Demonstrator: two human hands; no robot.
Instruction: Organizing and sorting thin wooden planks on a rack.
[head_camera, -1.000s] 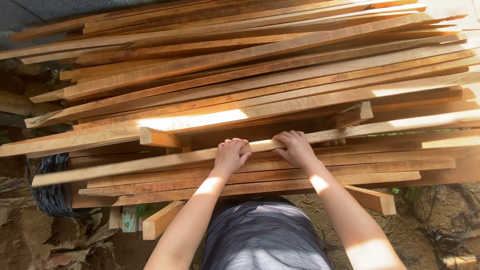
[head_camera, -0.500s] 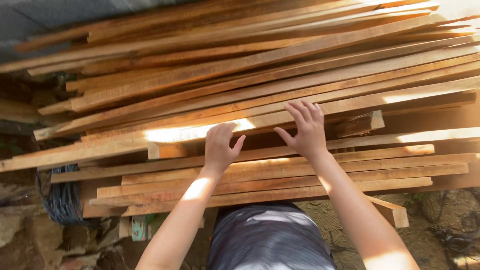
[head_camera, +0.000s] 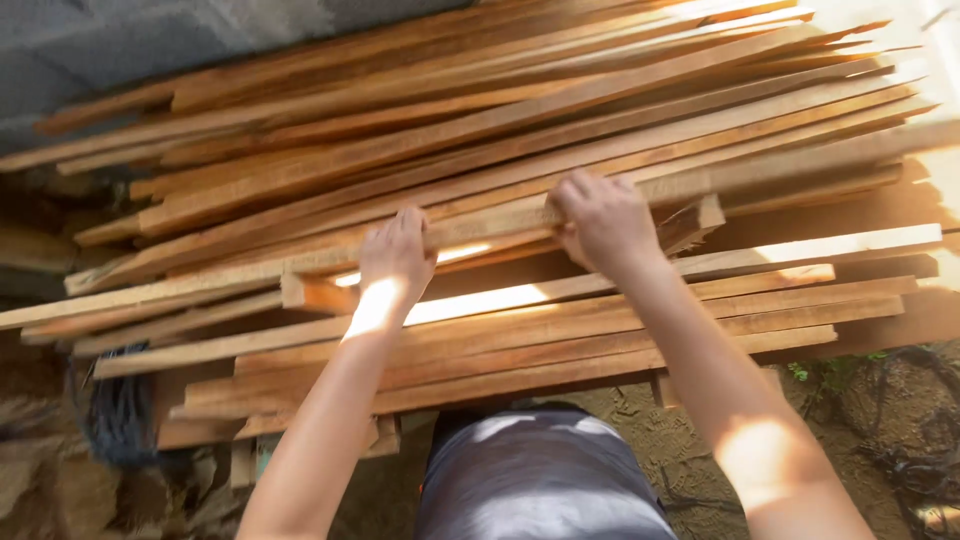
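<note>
Both my hands are curled over the near edge of one long wooden plank that runs from about 8 o'clock to 2 o'clock across the big stack of planks; my left hand has its fingers pressed together and hooked over it, and my right hand is wrapped on the same board a bit further toward 3 o'clock. Lower planks sit just under my wrists at 6 o'clock, with a dark bundle of cable at 8 o'clock and dirt ground at 4 o'clock.
</note>
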